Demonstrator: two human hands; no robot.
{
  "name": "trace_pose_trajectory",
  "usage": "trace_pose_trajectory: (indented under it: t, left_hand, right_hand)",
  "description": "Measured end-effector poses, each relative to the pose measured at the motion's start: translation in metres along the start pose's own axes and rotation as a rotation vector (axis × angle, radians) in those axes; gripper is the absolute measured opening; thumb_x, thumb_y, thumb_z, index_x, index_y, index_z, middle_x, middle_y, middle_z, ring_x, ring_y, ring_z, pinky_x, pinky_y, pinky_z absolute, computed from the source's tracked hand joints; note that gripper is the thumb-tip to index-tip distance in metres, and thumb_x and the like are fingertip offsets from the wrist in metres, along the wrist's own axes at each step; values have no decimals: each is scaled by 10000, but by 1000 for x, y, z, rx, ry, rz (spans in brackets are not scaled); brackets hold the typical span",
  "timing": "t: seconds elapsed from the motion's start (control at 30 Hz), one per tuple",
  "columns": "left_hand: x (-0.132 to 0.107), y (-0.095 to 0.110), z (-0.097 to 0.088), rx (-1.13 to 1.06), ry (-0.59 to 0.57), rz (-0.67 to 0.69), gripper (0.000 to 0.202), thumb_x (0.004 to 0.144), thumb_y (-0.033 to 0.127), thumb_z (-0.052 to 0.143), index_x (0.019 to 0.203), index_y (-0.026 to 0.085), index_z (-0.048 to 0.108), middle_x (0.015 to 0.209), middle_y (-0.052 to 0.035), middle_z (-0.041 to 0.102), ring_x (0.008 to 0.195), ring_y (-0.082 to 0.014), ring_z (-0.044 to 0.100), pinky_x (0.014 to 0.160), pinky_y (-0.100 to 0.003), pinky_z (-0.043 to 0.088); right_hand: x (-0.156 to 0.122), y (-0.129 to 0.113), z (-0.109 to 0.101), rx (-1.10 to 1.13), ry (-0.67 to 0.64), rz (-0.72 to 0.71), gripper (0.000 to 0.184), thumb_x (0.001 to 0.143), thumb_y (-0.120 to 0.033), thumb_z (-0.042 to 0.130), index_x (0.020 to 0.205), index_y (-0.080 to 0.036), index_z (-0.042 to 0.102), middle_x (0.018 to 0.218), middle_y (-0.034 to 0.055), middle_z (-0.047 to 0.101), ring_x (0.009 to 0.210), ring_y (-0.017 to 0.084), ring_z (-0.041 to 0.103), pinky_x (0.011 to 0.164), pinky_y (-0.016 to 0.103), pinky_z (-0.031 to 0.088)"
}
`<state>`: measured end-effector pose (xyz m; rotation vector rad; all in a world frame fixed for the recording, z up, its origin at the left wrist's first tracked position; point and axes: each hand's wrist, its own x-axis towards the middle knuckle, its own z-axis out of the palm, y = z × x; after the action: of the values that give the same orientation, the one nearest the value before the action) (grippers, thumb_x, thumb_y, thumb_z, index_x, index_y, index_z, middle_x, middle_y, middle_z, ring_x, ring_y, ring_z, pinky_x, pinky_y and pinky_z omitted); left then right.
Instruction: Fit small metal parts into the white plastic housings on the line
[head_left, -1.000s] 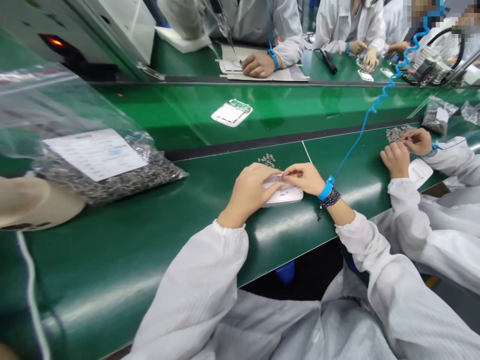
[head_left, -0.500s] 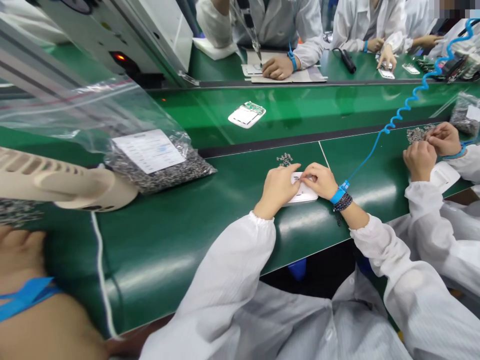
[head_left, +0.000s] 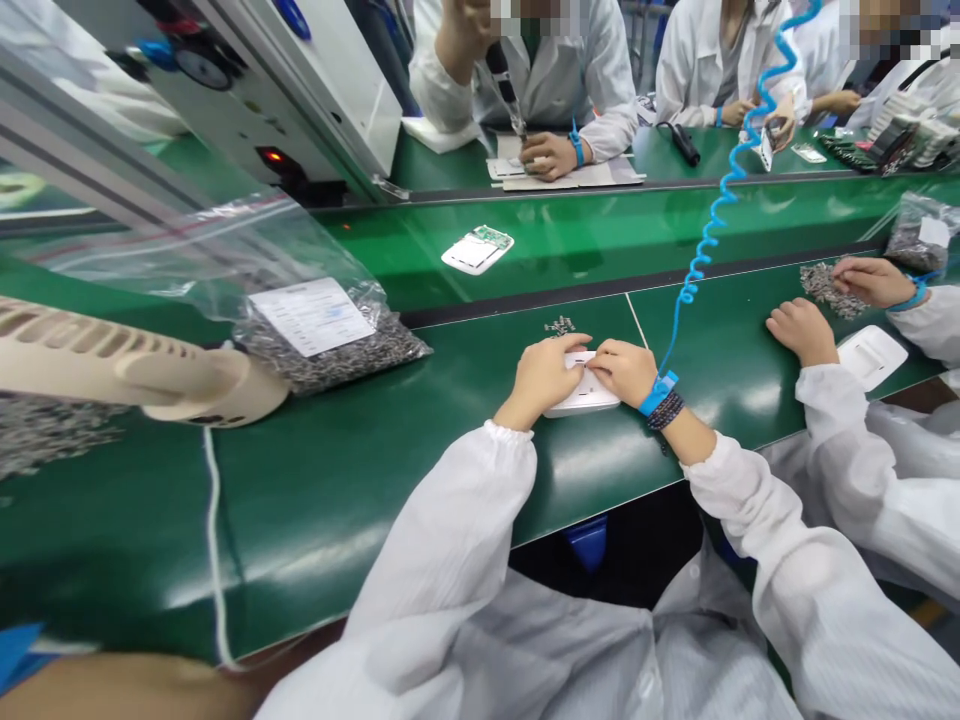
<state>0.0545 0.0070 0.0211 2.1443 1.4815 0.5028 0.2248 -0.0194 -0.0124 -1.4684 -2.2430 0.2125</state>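
Curling over a white casing (head_left: 582,398), the left hand (head_left: 541,378) and right hand (head_left: 624,372) hold it from both sides, their fingers (head_left: 572,349) bent and nearly meeting on top. Whether they also pinch a small part is hidden. The casing lies at 12 o'clock on the green desk (head_left: 337,490). A blue wrist strap (head_left: 658,393) and beaded bracelet (head_left: 666,410) circle the right wrist, with a blue coiled cord (head_left: 701,262) rising from the strap toward 1 o'clock. Just beyond the casing sits a small pile of metal parts (head_left: 559,325). At 9 o'clock is a cream vented housing (head_left: 127,367), and at 10 o'clock a labeled bag of parts (head_left: 330,345). At 2 o'clock, a co-worker's hand (head_left: 874,282) reaches a larger pile (head_left: 825,290). Farther off, at 11 o'clock, lies a white unit with a green board (head_left: 478,250).
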Motion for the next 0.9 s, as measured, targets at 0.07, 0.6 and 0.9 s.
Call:
trace_pose_trajectory:
  t: [0.07,0.6,0.9]
  left_hand:
    - [2,2,-1,-31,-6,-51,541,738,133,605,1244,283,720,1140,-3,772,1148,-283,684,1034,-389,518]
    - [-5,-5,-13,-121,168,6,410,821,306,554,1160,193,756,1166,-64,763,1152,-252,676,1097,-386,473]
    - [-30,-18,-29,368,-190,272,936,693,572,773,1492,178,487,1529,-197,489,1373,-418,473,1114,-581,401]
  right_hand:
    - [0,-5,-6,-49,-61,8,215,974,-209,592,955,-248,802,1036,53,726,954,182,648,743,277,446]
    - [4,-4,-8,118,22,180,258,925,-176,572,1027,-232,802,1001,35,728,916,167,665,769,258,475]
    - [15,23,-6,369,336,396,202,830,-110,624,895,-176,804,850,28,731,746,160,650,744,273,502]
